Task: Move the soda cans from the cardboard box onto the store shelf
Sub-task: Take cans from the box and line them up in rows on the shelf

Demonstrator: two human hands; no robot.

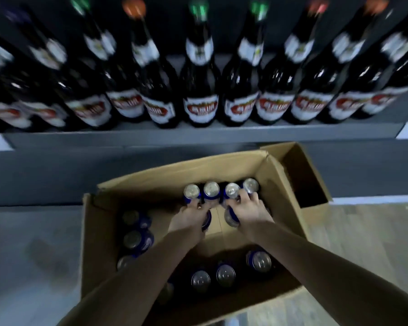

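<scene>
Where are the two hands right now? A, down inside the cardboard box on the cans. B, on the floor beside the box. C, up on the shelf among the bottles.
A: the left hand and right hand are both down in the cardboard box, fingers curled round soda cans at its far side.

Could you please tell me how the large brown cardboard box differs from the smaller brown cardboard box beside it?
The large brown cardboard box holds blue soda cans; the smaller brown cardboard box shows none. The large one is wider; the smaller sits closer to the grey store shelf. Both are open-topped.
</scene>
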